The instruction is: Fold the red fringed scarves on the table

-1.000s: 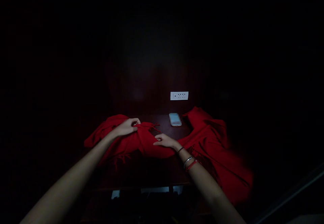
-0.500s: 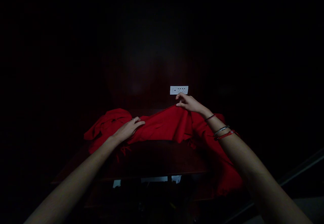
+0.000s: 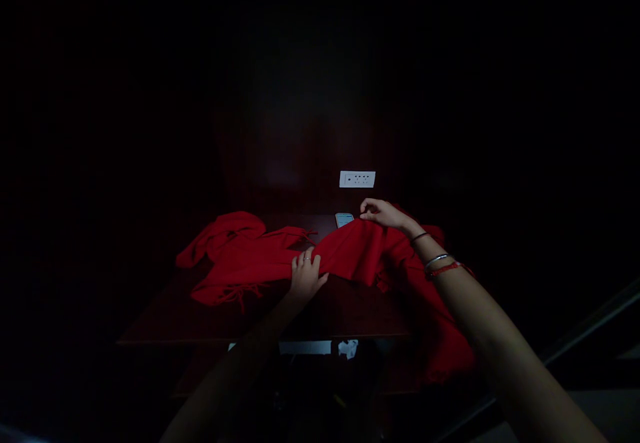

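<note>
A long red cloth with fringes lies bunched across a dark table, its right part hanging over the table's right side. My left hand, with a ring on one finger, rests on the cloth near the middle, its fingers spread over it. Farther right, my right hand pinches the cloth's upper edge and lifts it a little. Bracelets circle my right wrist.
A phone-like object with a lit screen lies behind the cloth. On the dark wall is a white socket panel. Pale items show below the table's front edge. Most surroundings are very dark.
My left hand has moved right along the cloth, to its middle. My right hand has moved slightly right and down. The phone-like object and a fringed end at the left have come into view.
</note>
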### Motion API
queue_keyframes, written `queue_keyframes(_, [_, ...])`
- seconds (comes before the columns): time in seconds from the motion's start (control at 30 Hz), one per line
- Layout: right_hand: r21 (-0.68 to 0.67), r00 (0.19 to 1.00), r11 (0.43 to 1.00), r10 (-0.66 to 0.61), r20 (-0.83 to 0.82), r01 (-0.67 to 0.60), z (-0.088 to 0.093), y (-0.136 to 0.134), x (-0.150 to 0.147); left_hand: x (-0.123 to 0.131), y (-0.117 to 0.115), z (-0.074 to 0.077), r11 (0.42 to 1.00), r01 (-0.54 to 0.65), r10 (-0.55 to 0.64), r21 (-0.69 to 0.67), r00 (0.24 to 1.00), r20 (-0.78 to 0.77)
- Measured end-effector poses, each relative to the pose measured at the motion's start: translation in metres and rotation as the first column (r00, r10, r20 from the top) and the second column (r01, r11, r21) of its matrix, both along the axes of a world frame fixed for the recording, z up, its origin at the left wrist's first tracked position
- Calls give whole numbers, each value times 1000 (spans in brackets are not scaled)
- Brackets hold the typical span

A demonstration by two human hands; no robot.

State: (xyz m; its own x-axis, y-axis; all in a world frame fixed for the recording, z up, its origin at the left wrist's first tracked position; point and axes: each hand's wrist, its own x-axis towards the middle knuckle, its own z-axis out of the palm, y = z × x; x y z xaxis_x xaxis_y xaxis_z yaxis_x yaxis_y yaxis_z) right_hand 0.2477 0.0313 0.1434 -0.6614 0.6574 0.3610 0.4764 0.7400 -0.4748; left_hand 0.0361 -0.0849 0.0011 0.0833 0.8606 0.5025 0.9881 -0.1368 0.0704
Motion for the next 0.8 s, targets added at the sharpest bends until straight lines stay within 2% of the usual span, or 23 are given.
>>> queue_keyframes(0.13, [86, 993, 996, -43, 108, 34, 19, -6, 11, 12, 12, 20, 992, 103, -105, 74, 994, 31])
queue_keyframes(0.23, [107, 991, 993, -64, 122, 51, 25, -7, 24, -1, 17, 40, 978, 184, -190, 96, 980, 63])
queue_keyframes(0.33, [37, 995, 999, 9, 102, -12, 25, -7, 33, -27, 21, 56, 975, 220, -221, 9, 974, 52])
queue_keyframes(0.4, [-35, 995, 998, 56, 88, -53, 24, -8, 33, -46, 22, 61, 971, 224, -224, -82, 975, 14])
queue_keyframes(0.53, [-92, 997, 994, 68, 35, -64, 26, -10, 26, -69, 21, 55, 942, 224, -228, -252, 974, 13])
queue_keyframes(0.6, [-104, 996, 992, 82, 33, -78, 28, -12, 22, -73, 18, 51, 945, 210, -211, -251, 977, 23])
queue_keyframes(0.67, [-122, 992, 988, 105, 68, -96, 28, -14, 20, -77, 15, 51, 970, 162, -163, -180, 987, 4])
queue_keyframes(0.8, [-142, 977, 982, 149, 155, -127, 26, -24, 21, -90, 9, 69, 998, -42, 37, -51, 995, -97])
